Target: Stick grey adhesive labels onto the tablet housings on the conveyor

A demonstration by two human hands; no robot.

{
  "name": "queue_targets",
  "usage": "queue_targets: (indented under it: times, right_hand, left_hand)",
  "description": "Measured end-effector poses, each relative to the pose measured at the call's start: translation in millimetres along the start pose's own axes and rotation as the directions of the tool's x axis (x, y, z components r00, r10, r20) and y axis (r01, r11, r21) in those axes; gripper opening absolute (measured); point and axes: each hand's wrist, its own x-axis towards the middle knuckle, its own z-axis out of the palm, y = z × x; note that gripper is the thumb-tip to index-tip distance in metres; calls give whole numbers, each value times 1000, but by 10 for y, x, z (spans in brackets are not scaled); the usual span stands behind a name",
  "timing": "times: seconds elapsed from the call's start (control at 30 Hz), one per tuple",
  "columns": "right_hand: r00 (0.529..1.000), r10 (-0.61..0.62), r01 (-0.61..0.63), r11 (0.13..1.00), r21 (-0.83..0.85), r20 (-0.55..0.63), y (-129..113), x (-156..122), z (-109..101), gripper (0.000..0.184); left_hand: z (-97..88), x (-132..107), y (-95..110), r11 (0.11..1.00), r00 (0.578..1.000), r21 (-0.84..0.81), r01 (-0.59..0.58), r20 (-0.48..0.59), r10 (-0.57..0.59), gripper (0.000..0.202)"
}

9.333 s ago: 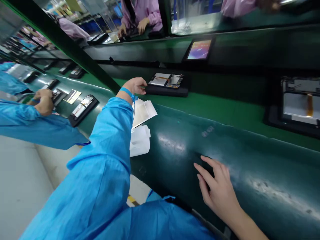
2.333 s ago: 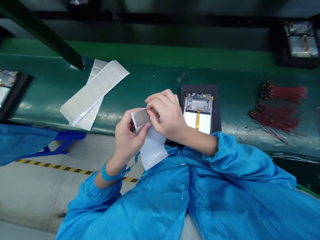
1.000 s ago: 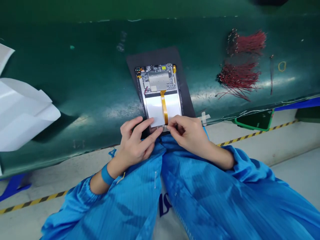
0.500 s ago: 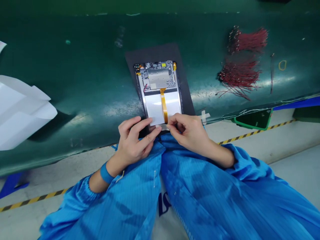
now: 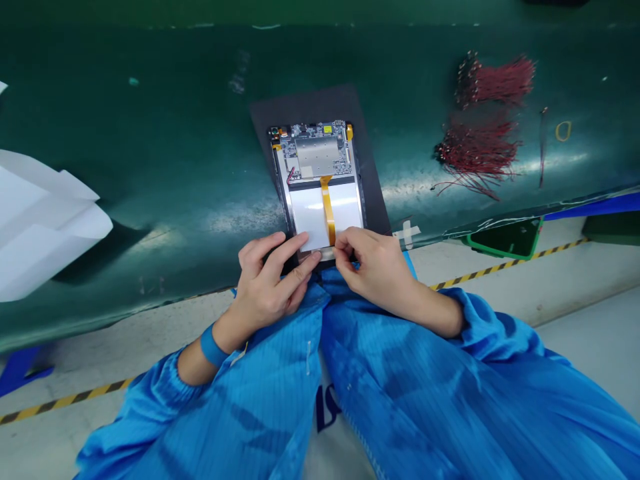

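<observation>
Head view: I am bending over an open tablet assembly [image 5: 315, 187] lying on a black rectangular mat [image 5: 307, 103], its long axis running away from me with a slight tilt. My right hand [image 5: 380, 267] is gripping a narrow pale strip [image 5: 325, 254], pinching it between its fingertips [image 5: 341, 245] at the assembly's near edge. The strip is lying just left of that hand, running across the assembly's short way, so the right hand is the nearer one. My left hand [image 5: 267, 273] is staying open, its spread fingers [image 5: 283, 252] pressing on the near corner of a white rectangular panel [image 5: 307, 217]. An amber flex ribbon [image 5: 327, 210] is running down that panel toward the strip, from a green-edged circuit board with a silver metal shield [image 5: 316, 157]. Red wire bundles [image 5: 480, 150] are lying on the green conveyor belt [image 5: 150, 133] to my right, and folded white sheets [image 5: 43, 227] are lying to my left. Dark lettering on my blue smock [image 5: 325, 407] is showing, but it is cut off and I cannot read it; no other writing is legible.
</observation>
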Motion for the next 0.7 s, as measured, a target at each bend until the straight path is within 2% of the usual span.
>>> queue_targets:
  times: [0.13, 0.37, 0.57, 0.63, 0.7]
  right_hand:
    - [1000, 16, -15, 999, -44, 23, 1, 0, 7, 10]
    - [1000, 6, -4, 997, -79, 26, -3, 12, 18, 11]
    - [999, -32, 36, 990, -133, 31, -26, 16, 32, 14]
    - [998, -59, 60, 981, -185, 9, -14, 6, -5, 15]
    - [990, -128, 108, 962, -250, -62, 35, -21, -47, 16]
  left_hand:
    - [12, -26, -6, 1000, 1000, 6, -2, -4, 2, 49]
    - [46, -49, -10, 1000, 1000, 11, -12, -28, 12, 56]
    - [46, -52, -10, 999, 998, 36, -22, -55, 24, 48]
    - [19, -29, 8, 999, 999, 33, -20, -44, 21, 45]
    - [-15, 16, 49, 1000, 1000, 24, 3, -9, -3, 44]
